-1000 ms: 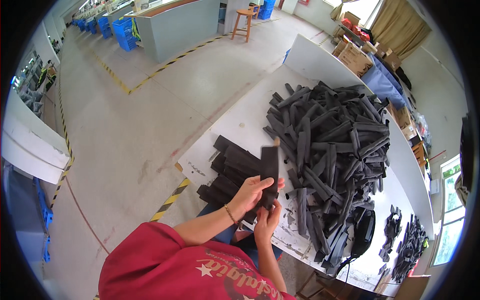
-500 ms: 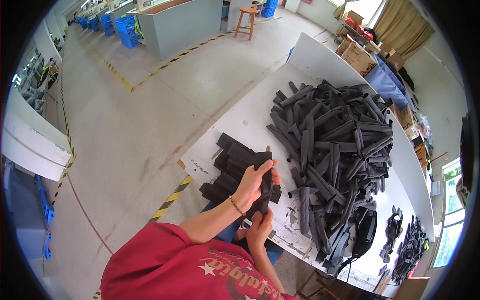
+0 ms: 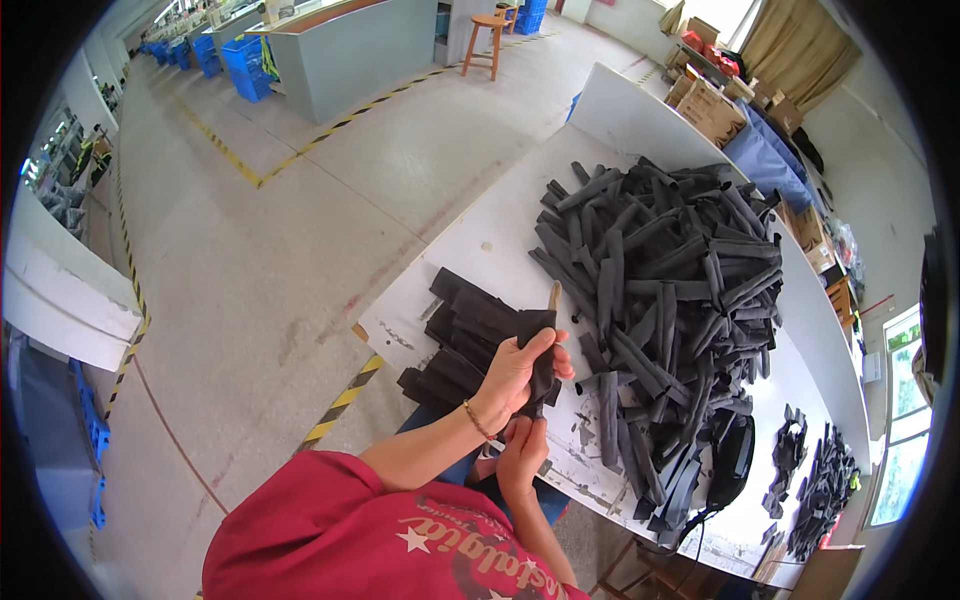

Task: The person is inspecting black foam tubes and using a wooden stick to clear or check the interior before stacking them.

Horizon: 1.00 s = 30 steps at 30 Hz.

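The red shirt [image 3: 300,525] had pale lettering and stars [image 3: 413,540] printed across its front, bent by the folds; over beyond the table's white partition [image 3: 640,122], a cardboard box [image 3: 708,112] carried dark print too small for me to read.

The black fabric sleeve [image 3: 542,378] was up in both hands at the near edge of the white table [image 3: 470,245], between some flat black pieces [image 3: 462,318] and the big heap of dark grey tubes [image 3: 660,280]. Its long axis ran outward from the person's body, and a pale stick [image 3: 554,296] showed beyond the far end, pointing away across the tabletop.

The left hand [image 3: 512,372] was clasped round it, thumb on top, fingers curled at the right side, a bracelet [image 3: 478,420] at the wrist. The right hand [image 3: 522,455], closer to the body, gripped the near end, its fingertips partly hidden.
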Each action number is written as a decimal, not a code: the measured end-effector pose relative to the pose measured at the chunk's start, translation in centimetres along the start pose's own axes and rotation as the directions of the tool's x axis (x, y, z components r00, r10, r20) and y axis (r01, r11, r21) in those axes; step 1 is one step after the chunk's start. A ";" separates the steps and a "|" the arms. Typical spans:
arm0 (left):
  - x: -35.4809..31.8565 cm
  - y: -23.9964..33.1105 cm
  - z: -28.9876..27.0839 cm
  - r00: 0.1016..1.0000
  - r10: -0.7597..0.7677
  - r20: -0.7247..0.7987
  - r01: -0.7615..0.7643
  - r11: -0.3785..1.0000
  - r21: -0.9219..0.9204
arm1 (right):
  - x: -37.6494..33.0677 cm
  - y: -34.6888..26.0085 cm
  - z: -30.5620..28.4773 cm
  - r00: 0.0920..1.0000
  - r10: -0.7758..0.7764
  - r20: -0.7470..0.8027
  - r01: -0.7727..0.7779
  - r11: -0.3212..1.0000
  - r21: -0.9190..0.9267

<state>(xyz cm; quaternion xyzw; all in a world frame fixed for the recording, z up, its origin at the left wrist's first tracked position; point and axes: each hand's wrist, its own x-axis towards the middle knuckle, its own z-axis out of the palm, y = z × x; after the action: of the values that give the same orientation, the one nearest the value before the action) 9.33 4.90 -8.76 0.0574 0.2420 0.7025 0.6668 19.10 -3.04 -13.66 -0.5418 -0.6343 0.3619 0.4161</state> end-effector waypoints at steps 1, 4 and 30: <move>0.0 0.0 0.1 1.000 -0.024 0.003 0.024 1.000 0.008 | -0.4 0.0 0.2 1.000 0.012 -0.016 -0.012 1.000 0.000; 0.4 0.3 -0.4 1.000 0.013 -0.012 -0.013 1.000 -0.008 | -1.9 1.0 0.2 1.000 0.013 -0.016 -0.013 1.000 -0.017; 0.1 1.1 -2.6 0.995 -0.020 -0.102 0.037 0.985 0.169 | -6.3 0.8 -5.7 0.928 0.214 0.306 -0.221 0.975 -0.011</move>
<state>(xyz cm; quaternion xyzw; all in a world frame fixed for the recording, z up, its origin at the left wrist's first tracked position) 7.30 4.29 -10.59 0.0754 0.3353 0.6714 0.6566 25.09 -9.05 -12.96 -0.5413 -0.6229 0.4924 0.2768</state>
